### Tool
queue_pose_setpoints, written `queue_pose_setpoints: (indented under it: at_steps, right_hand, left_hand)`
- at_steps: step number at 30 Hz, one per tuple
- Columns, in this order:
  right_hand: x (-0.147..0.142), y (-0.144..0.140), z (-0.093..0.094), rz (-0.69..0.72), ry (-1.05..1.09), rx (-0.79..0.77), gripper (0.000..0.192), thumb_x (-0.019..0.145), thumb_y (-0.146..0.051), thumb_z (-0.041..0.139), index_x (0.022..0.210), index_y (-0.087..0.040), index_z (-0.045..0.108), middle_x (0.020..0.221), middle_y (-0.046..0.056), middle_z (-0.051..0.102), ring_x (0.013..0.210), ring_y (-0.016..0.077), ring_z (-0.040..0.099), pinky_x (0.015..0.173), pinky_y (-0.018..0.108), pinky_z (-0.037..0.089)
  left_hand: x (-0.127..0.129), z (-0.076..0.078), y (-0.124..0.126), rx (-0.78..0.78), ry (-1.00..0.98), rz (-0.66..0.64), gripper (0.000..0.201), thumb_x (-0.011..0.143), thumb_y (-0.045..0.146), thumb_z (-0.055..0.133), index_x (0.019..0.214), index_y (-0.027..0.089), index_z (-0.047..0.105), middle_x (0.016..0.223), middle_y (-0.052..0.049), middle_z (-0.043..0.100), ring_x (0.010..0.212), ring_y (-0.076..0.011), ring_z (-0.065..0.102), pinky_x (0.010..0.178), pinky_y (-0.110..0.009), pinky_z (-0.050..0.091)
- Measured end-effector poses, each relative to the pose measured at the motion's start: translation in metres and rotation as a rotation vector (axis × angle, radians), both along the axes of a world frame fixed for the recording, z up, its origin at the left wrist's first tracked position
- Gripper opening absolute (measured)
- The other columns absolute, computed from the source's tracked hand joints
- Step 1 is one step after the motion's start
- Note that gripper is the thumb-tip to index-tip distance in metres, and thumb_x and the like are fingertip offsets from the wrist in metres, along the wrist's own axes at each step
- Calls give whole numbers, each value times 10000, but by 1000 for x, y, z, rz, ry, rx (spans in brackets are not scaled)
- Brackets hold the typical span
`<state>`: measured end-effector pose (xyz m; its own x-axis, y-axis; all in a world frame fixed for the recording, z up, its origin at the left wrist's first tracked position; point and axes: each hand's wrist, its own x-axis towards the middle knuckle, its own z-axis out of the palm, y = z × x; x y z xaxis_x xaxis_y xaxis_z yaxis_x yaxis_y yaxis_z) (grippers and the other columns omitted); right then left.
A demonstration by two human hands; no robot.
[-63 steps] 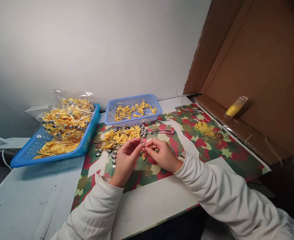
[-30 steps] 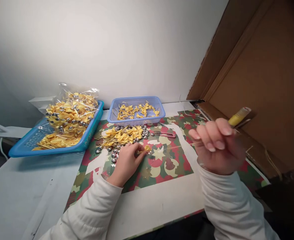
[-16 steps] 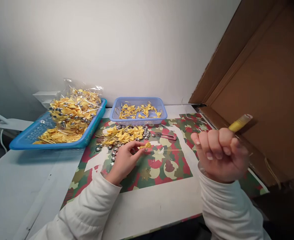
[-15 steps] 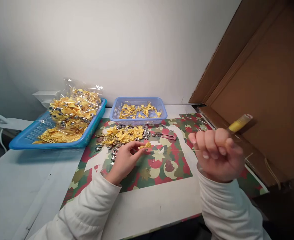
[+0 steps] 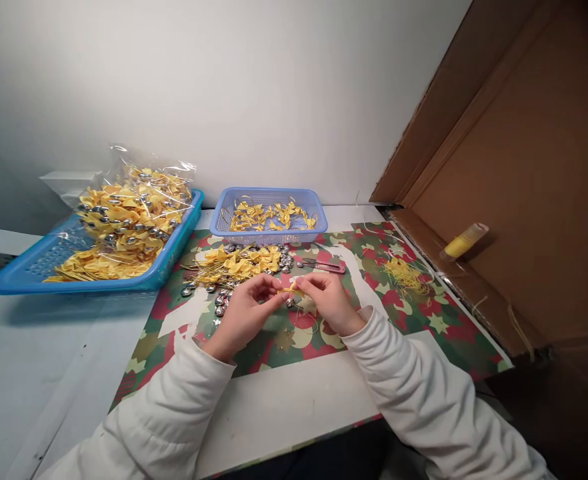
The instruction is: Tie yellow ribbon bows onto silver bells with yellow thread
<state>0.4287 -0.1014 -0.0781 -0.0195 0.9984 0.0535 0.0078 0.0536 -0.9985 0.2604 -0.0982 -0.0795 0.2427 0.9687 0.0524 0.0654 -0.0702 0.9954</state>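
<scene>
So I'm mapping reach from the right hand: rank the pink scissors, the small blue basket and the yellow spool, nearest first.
From the right hand:
1. Pink scissors, just beyond the fingers on the mat.
2. Small blue basket, farther back, slightly to the left.
3. Yellow spool, far right, on the cardboard flap.

Left hand [image 5: 244,312] and right hand [image 5: 328,300] pinch one small yellow bow [image 5: 291,289] over patterned mat [image 5: 424,320].
</scene>
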Motion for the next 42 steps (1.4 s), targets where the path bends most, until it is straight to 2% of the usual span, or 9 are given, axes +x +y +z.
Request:
queue_pose_setpoints:
  at_steps: [3,6,9,12,17,42]
  right_hand:
    - [-2,-2,0,-21,86,-17,275,734,-454,686,657,-192,712,709,41,715,703,189,636,705,332,508]
    - [-3,-3,-1,-36,85,9,282,745,-456,681,650,-191,697,694,40,698,676,180,611,676,325,496]
    - [-4,-5,0,-38,61,59,260,781,-406,647,632,-194,661,680,31,660,670,168,585,672,318,483]
    - [-3,-8,4,-24,51,128,270,789,-310,607,546,-197,571,730,29,617,741,165,578,718,311,472]
    - [-2,-12,11,51,35,165,306,748,-228,589,483,-194,439,862,40,577,854,167,566,799,310,458]
    - [-1,-12,6,52,-25,218,278,761,-231,593,519,-193,462,862,28,569,812,151,569,799,308,451]
  left_hand:
    - [3,3,-2,-15,-51,18,293,707,383,773,849,176,624,724,3,642,713,-151,646,682,-266,528]
    - [6,6,-4,-143,-107,1,373,674,405,794,920,175,633,747,-13,690,743,-164,668,712,-282,536]
    - [8,8,-6,-214,-109,33,350,621,402,829,784,165,630,717,-10,682,691,-147,650,664,-257,521]
    - [9,10,-8,-189,-115,89,349,598,400,843,678,168,595,651,14,637,638,-132,626,625,-246,511]
    - [9,12,-10,-145,-89,102,357,596,412,842,653,167,589,638,6,631,613,-134,614,595,-250,513]
    - [8,8,-11,-37,-45,120,274,660,369,794,660,161,616,693,-26,681,661,-158,637,626,-274,525]
